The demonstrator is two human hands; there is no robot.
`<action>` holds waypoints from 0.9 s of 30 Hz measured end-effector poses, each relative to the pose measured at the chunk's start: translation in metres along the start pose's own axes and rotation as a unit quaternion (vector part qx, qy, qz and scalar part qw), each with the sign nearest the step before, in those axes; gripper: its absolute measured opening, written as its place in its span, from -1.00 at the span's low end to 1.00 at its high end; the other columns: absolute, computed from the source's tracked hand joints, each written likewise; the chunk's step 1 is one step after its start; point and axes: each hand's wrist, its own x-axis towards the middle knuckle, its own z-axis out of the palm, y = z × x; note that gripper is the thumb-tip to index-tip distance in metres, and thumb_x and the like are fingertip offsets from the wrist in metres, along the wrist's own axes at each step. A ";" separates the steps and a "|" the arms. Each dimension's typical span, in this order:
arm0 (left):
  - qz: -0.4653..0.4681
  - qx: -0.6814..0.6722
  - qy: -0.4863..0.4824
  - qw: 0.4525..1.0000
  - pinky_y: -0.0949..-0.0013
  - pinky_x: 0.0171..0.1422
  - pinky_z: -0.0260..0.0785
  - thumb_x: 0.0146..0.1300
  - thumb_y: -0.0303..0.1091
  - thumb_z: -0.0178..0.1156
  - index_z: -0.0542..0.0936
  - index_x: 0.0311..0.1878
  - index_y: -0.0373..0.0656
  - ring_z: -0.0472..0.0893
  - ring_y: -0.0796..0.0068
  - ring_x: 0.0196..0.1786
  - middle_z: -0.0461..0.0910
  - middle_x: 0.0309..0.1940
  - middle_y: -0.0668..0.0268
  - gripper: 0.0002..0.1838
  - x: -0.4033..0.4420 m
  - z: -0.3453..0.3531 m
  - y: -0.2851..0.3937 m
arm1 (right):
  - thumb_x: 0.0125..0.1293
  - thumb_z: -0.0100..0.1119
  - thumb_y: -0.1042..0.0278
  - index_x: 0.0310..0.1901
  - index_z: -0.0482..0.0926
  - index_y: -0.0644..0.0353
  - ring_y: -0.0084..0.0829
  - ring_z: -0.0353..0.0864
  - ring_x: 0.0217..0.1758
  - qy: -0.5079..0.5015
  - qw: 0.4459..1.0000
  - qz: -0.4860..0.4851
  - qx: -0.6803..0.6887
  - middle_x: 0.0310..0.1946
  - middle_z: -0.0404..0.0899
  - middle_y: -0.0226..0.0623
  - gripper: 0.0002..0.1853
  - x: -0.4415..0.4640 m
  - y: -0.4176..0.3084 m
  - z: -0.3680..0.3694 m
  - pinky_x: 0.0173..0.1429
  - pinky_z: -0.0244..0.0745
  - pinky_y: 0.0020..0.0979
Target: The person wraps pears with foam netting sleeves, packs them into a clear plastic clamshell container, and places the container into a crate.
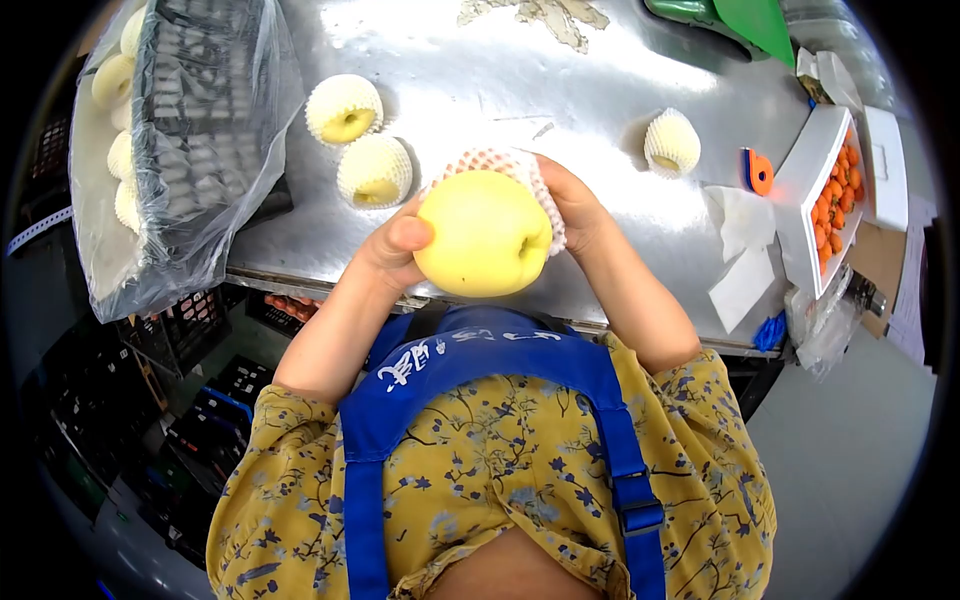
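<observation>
A large yellow fruit (pixel 480 235) is held up close in front of my chest, above the near edge of the metal table (pixel 450 60). My left hand (pixel 395 245) grips its left side, thumb on the skin. Behind the fruit, a white foam net (pixel 550 205) partly wraps its far and right sides. My right hand (pixel 570 205) is closed on the net at the right; its fingertips are hidden behind. Two netted fruits, one (pixel 344 108) behind the other (pixel 375 172), sit left of my hands. Another netted fruit (pixel 672 143) lies to the right.
On the left stands a crate lined with clear plastic (pixel 200 130), with netted fruits along its left side. At right are an orange tape cutter (pixel 761 174), white paper (pixel 743 288) and a white box (pixel 805 190) of small orange fruits. A green object (pixel 740 25) stands at the back.
</observation>
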 end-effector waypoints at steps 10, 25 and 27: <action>0.248 0.300 0.348 0.853 0.39 0.06 0.42 -0.07 -0.43 0.40 0.31 0.11 -0.21 0.51 0.41 -0.02 0.48 -0.10 0.19 -0.35 0.044 -0.020 0.000 | 0.03 0.13 0.62 -0.22 0.40 0.22 -0.41 0.47 -0.34 0.183 0.809 -0.273 -0.487 -0.41 0.44 -0.28 -0.76 0.021 0.007 -0.003 -0.23 0.38 -0.45; 0.360 0.651 0.379 0.550 0.20 0.35 0.09 0.02 -0.27 0.33 0.25 0.28 -0.24 0.29 0.13 0.26 0.27 0.21 0.03 -0.25 0.056 -0.027 0.075 | 0.01 0.31 0.34 0.20 0.30 0.16 -0.12 0.28 0.25 0.124 0.881 -0.234 -0.392 0.15 0.34 -0.07 -0.34 0.109 0.027 -0.016 0.30 0.21 -0.24; 0.396 0.657 0.369 0.525 0.19 0.34 0.11 -0.04 -0.25 0.37 0.30 0.25 -0.22 0.29 0.10 0.26 0.27 0.21 0.04 -0.24 0.086 -0.035 0.119 | 0.02 0.30 0.32 0.19 0.31 0.16 -0.09 0.30 0.23 0.131 0.842 -0.246 -0.462 0.15 0.32 -0.05 -0.35 0.124 0.032 -0.012 0.28 0.25 -0.23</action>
